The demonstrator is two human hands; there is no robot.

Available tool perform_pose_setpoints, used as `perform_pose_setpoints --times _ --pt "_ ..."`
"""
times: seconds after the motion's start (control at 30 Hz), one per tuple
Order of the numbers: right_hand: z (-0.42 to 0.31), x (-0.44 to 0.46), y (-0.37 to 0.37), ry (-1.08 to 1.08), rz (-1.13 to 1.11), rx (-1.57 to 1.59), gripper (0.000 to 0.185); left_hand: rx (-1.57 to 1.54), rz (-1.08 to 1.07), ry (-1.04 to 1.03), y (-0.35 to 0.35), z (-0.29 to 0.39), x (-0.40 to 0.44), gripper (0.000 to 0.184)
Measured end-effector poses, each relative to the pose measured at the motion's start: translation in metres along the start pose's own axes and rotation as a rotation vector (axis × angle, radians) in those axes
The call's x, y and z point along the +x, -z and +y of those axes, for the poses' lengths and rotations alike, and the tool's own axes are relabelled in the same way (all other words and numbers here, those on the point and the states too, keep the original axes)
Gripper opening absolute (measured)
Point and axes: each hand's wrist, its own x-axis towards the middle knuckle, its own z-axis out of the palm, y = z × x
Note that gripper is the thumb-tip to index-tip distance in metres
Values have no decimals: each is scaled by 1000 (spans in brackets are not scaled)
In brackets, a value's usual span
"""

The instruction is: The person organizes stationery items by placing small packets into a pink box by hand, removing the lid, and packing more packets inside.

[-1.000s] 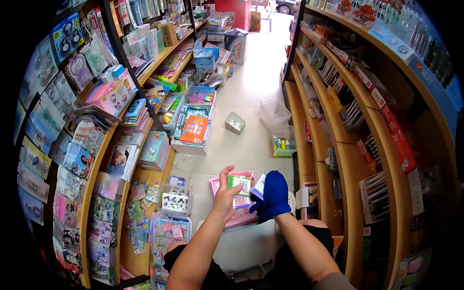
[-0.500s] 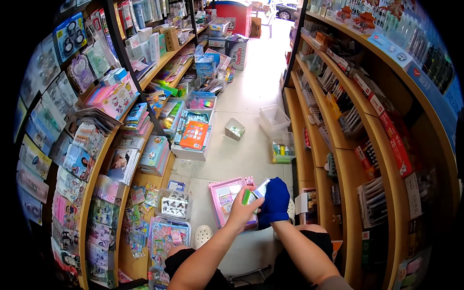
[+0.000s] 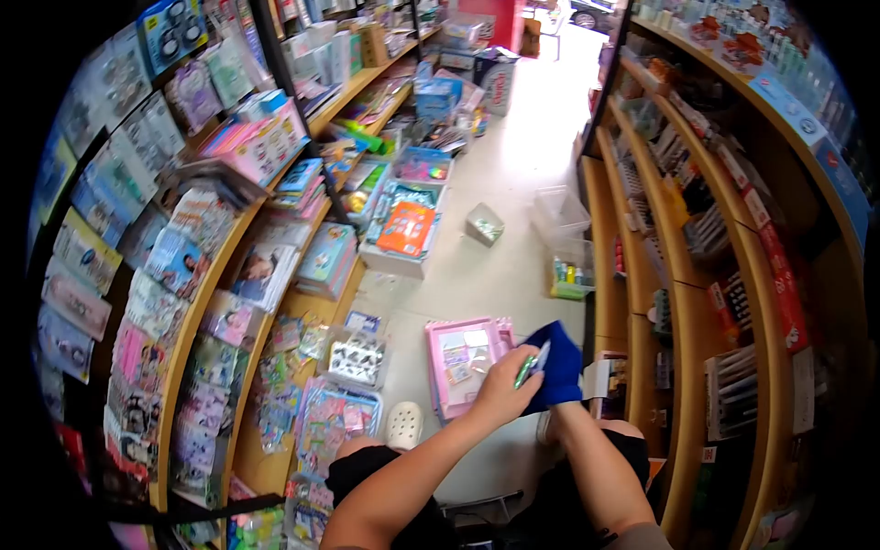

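Note:
My left hand (image 3: 510, 385) is closed around a small green-and-white item (image 3: 526, 370), whose exact kind I cannot make out. A blue cloth (image 3: 561, 359) covers my right hand like a mitt and hides its fingers. It spreads wide, right beside the small item; whether they touch I cannot tell. Below and left of my hands, a pink tray (image 3: 440, 367) on the floor holds several small packets and cards.
Shelves (image 3: 197, 316) of packaged goods line the left, and wooden shelves (image 3: 683, 302) stand close on the right. Clear bins (image 3: 561, 213) and a small square container (image 3: 484, 225) sit on the aisle floor. A white clog (image 3: 404, 425) is near the tray.
The view has shifted, so the surroundings appear farther right. The blue cloth has gone from bunched and rounded to a wider, angular shape. My left hand still grips the small item.

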Motion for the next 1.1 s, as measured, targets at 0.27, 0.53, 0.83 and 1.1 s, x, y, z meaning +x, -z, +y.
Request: perform_pose_setpoints --times 0.27,0.53,0.83,1.1 --pt "-23 28 24 -435 200 524 35 -243 26 125 51 26 1 23" --pt "-49 18 46 -376 118 547 30 -130 583 313 225 -24 -60 37" --pt "-1 27 64 -368 194 432 34 199 1053 1175 291 -225 -354 66" --pt "28 32 73 -325 -8 435 29 51 1415 1107 240 -302 -391 71"
